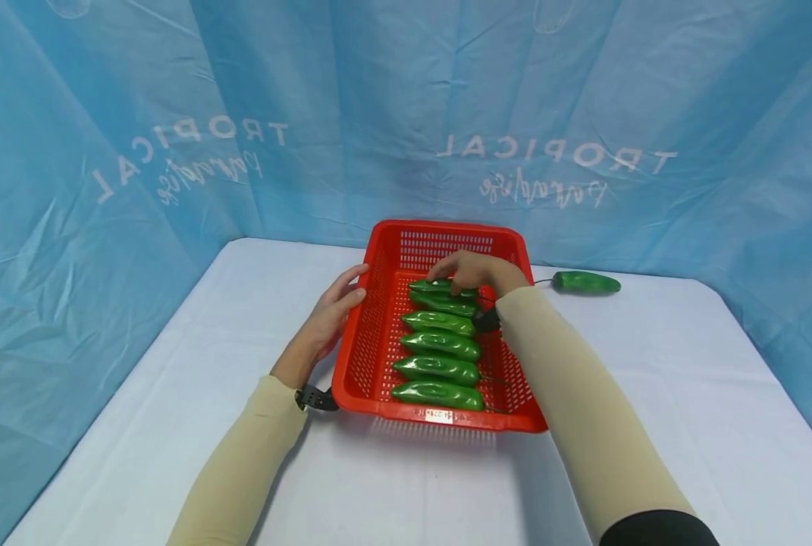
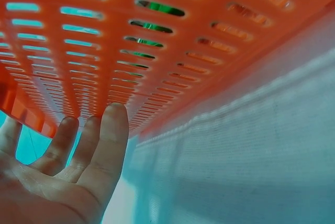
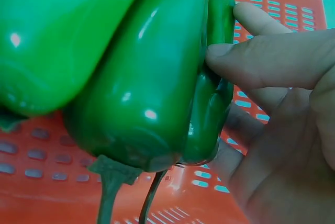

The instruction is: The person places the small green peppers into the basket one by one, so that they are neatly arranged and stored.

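A red plastic basket (image 1: 355, 379) with slotted walls stands on the table. In it, several glossy green chili peppers (image 1: 440, 345) lie side by side in a row, stems toward the right. My right hand (image 1: 477, 271) reaches in over the far end and holds the farthest pepper (image 1: 434, 286). In the right wrist view the thumb (image 3: 246, 59) lies on one side of this pepper (image 3: 207, 119) and the other fingers are on its far side. My left hand (image 1: 329, 315) is at the basket's left side, its fairly straight fingertips (image 2: 114, 122) against the slotted wall.
One more green chili pepper (image 1: 586, 283) lies on the white-covered table (image 1: 433, 485), right of the basket near the back edge. A blue printed curtain (image 1: 392, 114) hangs behind the table and along its sides.
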`<state>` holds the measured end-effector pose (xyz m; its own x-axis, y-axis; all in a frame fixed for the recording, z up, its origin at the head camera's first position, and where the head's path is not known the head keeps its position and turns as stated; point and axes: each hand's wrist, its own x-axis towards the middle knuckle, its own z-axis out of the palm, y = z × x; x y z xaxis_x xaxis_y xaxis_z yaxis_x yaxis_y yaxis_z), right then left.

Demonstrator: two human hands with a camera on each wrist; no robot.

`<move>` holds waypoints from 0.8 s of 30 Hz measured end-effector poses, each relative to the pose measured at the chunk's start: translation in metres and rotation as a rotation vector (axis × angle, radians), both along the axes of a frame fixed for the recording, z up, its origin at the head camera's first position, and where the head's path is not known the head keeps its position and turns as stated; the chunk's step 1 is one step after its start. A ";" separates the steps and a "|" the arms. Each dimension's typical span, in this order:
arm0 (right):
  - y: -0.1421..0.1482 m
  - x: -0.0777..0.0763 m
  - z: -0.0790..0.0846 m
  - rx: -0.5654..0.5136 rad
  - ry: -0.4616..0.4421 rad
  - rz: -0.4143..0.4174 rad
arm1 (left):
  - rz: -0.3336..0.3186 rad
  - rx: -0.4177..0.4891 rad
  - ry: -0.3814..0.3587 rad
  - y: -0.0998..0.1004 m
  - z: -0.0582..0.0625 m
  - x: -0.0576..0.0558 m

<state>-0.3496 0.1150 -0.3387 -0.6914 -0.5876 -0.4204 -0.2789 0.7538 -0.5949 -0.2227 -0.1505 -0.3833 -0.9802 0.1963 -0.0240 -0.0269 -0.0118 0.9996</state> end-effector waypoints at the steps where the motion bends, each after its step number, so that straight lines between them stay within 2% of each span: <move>1: 0.000 0.000 0.000 0.000 0.000 -0.002 | -0.001 -0.001 0.001 0.000 0.000 0.000; 18: 0.003 0.004 0.002 -0.026 -0.005 -0.027 | -0.004 -0.014 0.004 0.000 0.003 0.002; 24: 0.001 0.007 0.010 -0.019 0.017 0.013 | 0.002 -0.013 0.000 0.000 0.001 0.001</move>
<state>-0.3425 0.1159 -0.3284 -0.6907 -0.6040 -0.3977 -0.2984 0.7389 -0.6041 -0.2222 -0.1505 -0.3828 -0.9806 0.1941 -0.0265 -0.0267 0.0011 0.9996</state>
